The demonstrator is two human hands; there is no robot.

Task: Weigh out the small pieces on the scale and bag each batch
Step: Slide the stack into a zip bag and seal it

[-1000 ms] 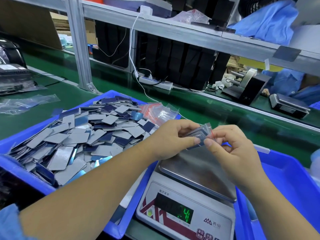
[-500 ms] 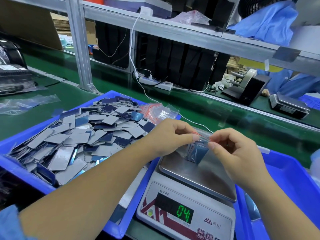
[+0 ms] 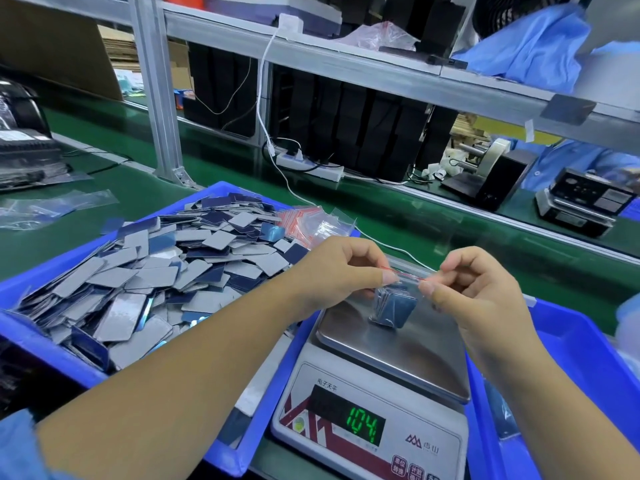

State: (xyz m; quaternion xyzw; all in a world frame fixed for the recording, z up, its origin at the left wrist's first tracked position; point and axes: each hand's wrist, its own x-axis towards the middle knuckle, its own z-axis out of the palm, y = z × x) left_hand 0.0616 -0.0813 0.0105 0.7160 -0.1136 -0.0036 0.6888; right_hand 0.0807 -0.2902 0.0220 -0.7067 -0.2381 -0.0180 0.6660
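Observation:
A small clear zip bag point(image 3: 394, 306) holding a stack of blue-grey pieces hangs over the steel pan of the scale point(image 3: 398, 344), its bottom touching the pan. My left hand point(image 3: 343, 268) pinches the left end of the bag's red zip strip. My right hand point(image 3: 474, 285) pinches the right end. The scale's green display point(image 3: 362, 429) reads 104. A heap of loose blue and grey pieces point(image 3: 166, 275) fills the blue tray point(image 3: 228, 455) on the left.
A bundle of empty red-striped zip bags point(image 3: 308, 223) lies at the tray's far corner. Another blue tray point(image 3: 585, 362) sits to the right of the scale. A white cable point(image 3: 388, 245) runs behind the scale. Beyond the green belt stand a second scale point(image 3: 585, 202) and a tape dispenser point(image 3: 491, 168).
The bag has come down from above the pan to touch it. My hands have moved apart along the zip strip. The display went from 4 to 104.

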